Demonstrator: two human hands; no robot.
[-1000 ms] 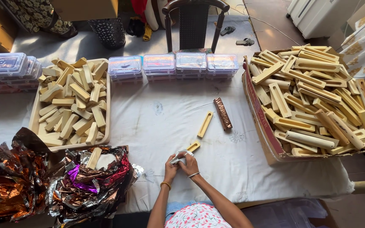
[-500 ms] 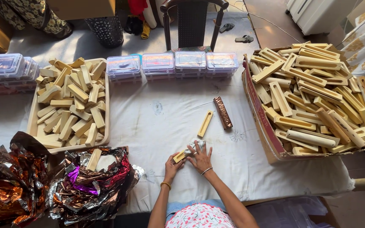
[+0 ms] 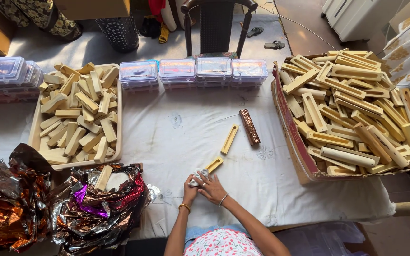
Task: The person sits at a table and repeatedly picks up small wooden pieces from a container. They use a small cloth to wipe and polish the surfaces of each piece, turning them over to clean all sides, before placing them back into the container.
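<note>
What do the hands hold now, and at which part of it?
Both the left hand and the right hand close on the near end of a yellow slotted bar, with something pale, perhaps a cloth, bunched there. Its far end sticks out free.

We see bright, even daylight across the white tablecloth [image 3: 176, 142], with soft shadows. Glare glints off the crumpled foil [image 3: 48, 208]. The view is sharp, with slight wide-angle bending at the edges.

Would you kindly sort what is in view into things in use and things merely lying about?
In use: left hand, right hand, crumpled silvery foil piece, pale slotted wooden block.

Lying about: second slotted wooden block, brown foil-wrapped bar, clear plastic lidded boxes, dark chair.
</note>
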